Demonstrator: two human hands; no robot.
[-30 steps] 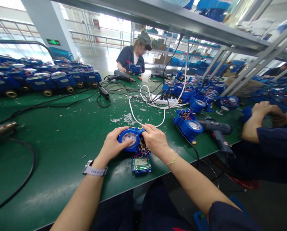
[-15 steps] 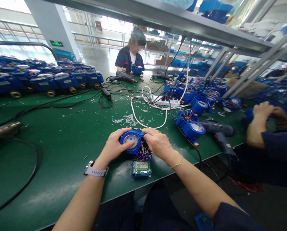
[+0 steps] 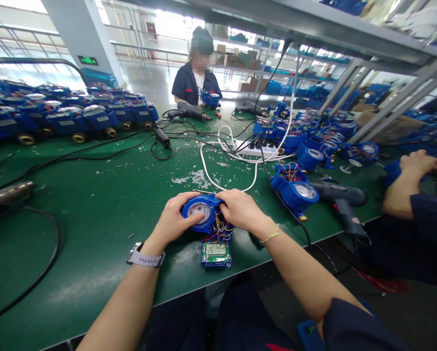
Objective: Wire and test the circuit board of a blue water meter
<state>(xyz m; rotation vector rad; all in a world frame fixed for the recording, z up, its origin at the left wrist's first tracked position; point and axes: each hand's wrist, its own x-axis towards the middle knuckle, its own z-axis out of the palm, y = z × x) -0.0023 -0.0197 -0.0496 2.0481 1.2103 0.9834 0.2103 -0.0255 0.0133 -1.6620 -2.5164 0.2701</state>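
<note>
"How were the two hands?"
"The left hand (image 3: 171, 219) gripped one blue meter (image 3: 199, 212) between them; the right hand (image 3: 242, 210) curled at its edge, fingertips hidden, so I couldn't tell what they pinched."
"Outward?"
"One display (image 3: 216, 251) lay just below; left of them, one metal-nozzled tool (image 3: 15, 193) was cut off."

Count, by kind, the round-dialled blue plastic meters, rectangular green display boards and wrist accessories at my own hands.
Blue meter: 1
Display board: 1
Wrist accessories, grey-strapped watch and thin yellow bracelet: 2
Total: 4
</note>
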